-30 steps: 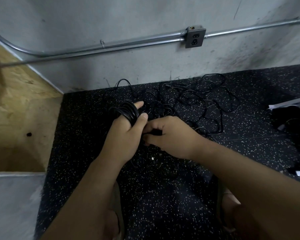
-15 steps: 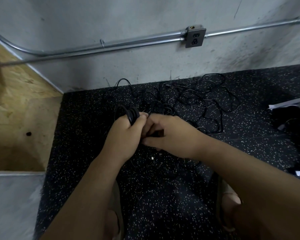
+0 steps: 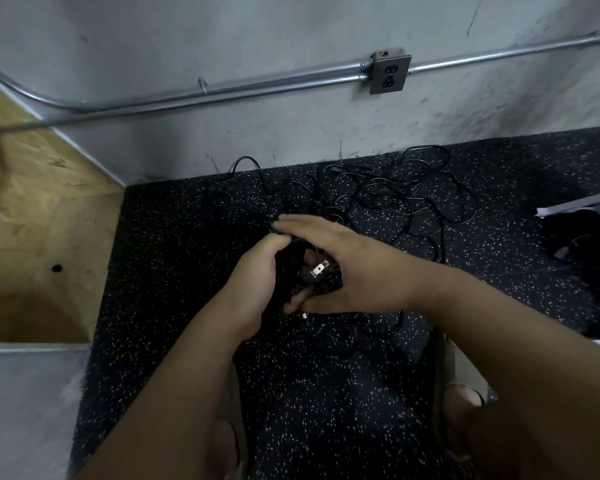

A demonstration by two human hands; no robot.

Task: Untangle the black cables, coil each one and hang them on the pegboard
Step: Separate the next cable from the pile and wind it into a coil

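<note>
My left hand [image 3: 257, 282] grips a black coiled cable [image 3: 286, 268], its fingers curled round the bundle just above the speckled floor. The cable's plug [image 3: 317, 271], with bare metal prongs, shows in the gap between my hands. My right hand [image 3: 357, 268] is spread over the coil with its fingers straight above and its thumb below, holding nothing that I can see. Behind the hands a tangle of loose black cables [image 3: 395, 202] lies on the floor by the wall. No pegboard is in view.
The grey wall carries a metal conduit [image 3: 222, 91] and an outlet box [image 3: 388, 72]. A plywood box [image 3: 32, 220] stands at the left. A black object [image 3: 575, 233] and papers [image 3: 568, 209] lie at the right. My foot [image 3: 461, 393] is below.
My right hand let go of the cable end and spread open over the coil. My left hand turned the coil downward, and the plug now shows between the hands.
</note>
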